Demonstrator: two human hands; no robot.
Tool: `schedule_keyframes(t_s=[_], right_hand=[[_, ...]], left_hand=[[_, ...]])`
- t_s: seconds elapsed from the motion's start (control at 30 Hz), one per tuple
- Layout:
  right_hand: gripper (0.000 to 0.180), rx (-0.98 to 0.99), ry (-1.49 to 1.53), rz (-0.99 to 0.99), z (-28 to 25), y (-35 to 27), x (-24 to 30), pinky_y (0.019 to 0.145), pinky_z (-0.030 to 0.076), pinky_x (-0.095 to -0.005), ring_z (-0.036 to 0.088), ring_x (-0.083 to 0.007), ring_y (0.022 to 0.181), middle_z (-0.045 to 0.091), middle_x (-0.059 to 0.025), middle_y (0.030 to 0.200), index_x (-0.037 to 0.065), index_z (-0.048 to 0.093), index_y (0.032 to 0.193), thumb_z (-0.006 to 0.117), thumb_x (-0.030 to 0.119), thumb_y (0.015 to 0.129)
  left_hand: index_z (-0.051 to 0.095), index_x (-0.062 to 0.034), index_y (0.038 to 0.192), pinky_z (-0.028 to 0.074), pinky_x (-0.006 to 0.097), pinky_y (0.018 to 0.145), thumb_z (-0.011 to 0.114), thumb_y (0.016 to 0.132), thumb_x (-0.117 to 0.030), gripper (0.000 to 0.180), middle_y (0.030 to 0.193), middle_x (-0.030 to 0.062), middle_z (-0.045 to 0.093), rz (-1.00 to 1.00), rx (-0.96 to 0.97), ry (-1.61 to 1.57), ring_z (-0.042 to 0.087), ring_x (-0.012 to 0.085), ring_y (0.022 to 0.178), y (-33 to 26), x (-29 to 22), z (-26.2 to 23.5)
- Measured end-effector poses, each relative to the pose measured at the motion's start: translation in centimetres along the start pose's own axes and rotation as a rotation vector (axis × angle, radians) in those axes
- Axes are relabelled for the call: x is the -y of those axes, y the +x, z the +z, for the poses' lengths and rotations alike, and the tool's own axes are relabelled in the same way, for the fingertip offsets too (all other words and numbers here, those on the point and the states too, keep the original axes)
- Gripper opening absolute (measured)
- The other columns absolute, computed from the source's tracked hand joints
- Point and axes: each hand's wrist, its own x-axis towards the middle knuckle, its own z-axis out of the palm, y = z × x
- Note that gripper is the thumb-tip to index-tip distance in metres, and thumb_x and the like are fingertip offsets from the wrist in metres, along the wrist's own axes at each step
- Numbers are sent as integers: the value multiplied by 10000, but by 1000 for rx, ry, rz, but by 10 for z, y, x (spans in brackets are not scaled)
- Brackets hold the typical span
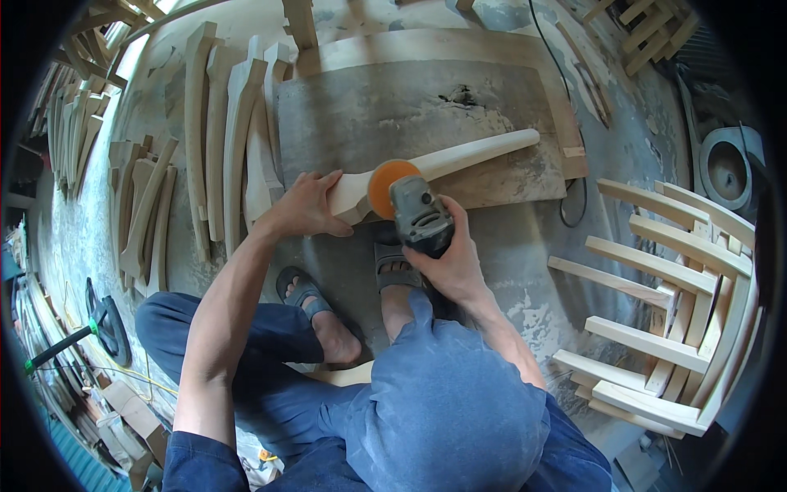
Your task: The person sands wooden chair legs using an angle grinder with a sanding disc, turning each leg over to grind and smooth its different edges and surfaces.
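A pale, shaped wooden leg [485,151] lies slantwise across a worn board [352,111], its narrow end pointing right. My left hand [305,207] grips its wide end, thumb on the near side and fingers on the far side. In my right hand [456,264] is a grey and black angle grinder [420,215], held by its body. Its orange disc [388,185] lies over the middle of the leg, just right of my left hand. Whether the disc is spinning cannot be made out.
Several similar wooden legs [238,123] lean in a row left of the board, with another pile [147,205] beyond. On the right stands a slatted wooden frame [693,287]. A black cable [567,90] runs along the board's right side. My sandalled feet [324,324] are close below the board.
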Motion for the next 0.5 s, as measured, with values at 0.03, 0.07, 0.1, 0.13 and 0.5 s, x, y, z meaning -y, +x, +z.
schedule_keyframes(t_s=[0.03,0.07,0.1,0.13,0.5], right_hand=[[930,39,-1,4,1,0,1,1030,555,-454,713,-406,1228,707,-263,1290,78,301,1594,855,245,866],[935,80,-1,8,2,0,3,1028,555,-458,710,-414,1231,704,-266,1294,79,297,1595,855,247,864],[935,81,0,7,3,1,4,1028,555,-458,710,-414,1231,704,-266,1294,79,297,1595,855,247,864],[940,96,-13,10,3,2,5,1022,558,-465,709,-427,1226,705,-271,1289,83,291,1598,853,252,863],[945,19,-45,122,-12,1,5,995,567,-502,716,-458,1185,714,-277,1271,107,280,1605,847,259,865]], left_hand=[[535,-2,1543,455,470,1156,903,612,-494,1115,1331,262,632,11,-5,-6,542,425,1326,0,0,1],[526,6,1548,453,468,1160,902,612,-495,1127,1337,262,630,16,-12,1,539,427,1330,0,0,2],[517,15,1554,451,465,1163,901,612,-496,1138,1342,262,629,17,-18,13,537,429,1334,0,1,2],[517,15,1554,451,465,1163,901,612,-496,1138,1342,262,629,18,-20,9,537,429,1334,-1,1,3],[456,54,1587,454,454,1175,903,612,-476,1196,1361,275,613,66,-91,98,522,439,1361,-3,3,15]])
